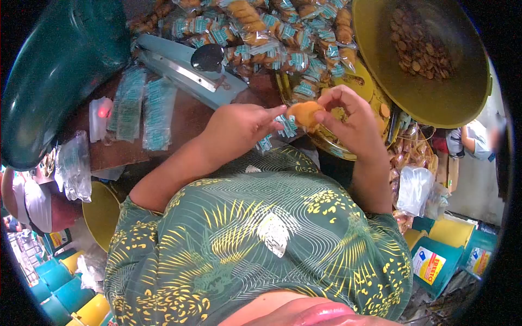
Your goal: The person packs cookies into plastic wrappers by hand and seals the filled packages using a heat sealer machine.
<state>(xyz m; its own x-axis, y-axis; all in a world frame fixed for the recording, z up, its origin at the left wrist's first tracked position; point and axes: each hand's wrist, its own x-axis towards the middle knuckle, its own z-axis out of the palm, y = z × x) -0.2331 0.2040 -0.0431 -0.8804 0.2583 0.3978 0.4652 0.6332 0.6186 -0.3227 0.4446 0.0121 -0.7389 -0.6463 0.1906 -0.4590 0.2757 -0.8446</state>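
Observation:
My right hand (350,122) pinches a golden-brown piece of pastry (305,113) between thumb and fingertips in front of my chest. Facing it, my left hand (242,125) has its fingers closed on a clear plastic packet (286,126) with teal print, which hangs below the fingertips near the pastry. How far the packet reaches round the pastry I cannot tell. Under the right hand is a yellow tray (359,81) with more pastry pieces. Flat printed packets (158,114) lie in stacks on the brown table, left of my left hand.
A light-blue bag sealer (187,68) with a black knob stands behind my left hand. Beyond are heaped filled packets of twisted pastry (247,24). A large yellow basin (375,49) with brown pieces is at right, a green basin (60,76) at left. Other people are nearby.

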